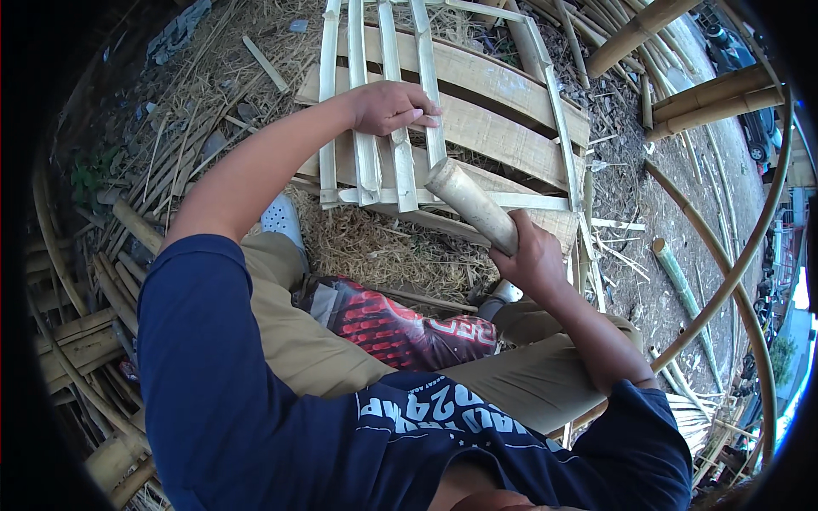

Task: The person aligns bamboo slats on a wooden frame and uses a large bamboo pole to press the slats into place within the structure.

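My right hand (535, 255) grips the near end of a short, thick length of bamboo pole (469, 200). The pole's far end meets or overlaps the lower end of a pale split-bamboo strip (423, 34). On that same strip my left hand (392, 108) is closed, fingers pinched against its side. Several similar strips (327, 77) run lengthwise to the left, over a low platform of wooden planks (503, 140). A cross strip (503, 200) passes under their near ends, and another strip (555, 111) runs down the right side.
Straw and shavings (375, 243) cover the ground before my feet. A red and black printed cloth (409, 328) lies between my legs. Bamboo poles (716, 102) jut in at the right, with curved poles (741, 298) nearer. Bamboo pieces (111, 289) are piled at left.
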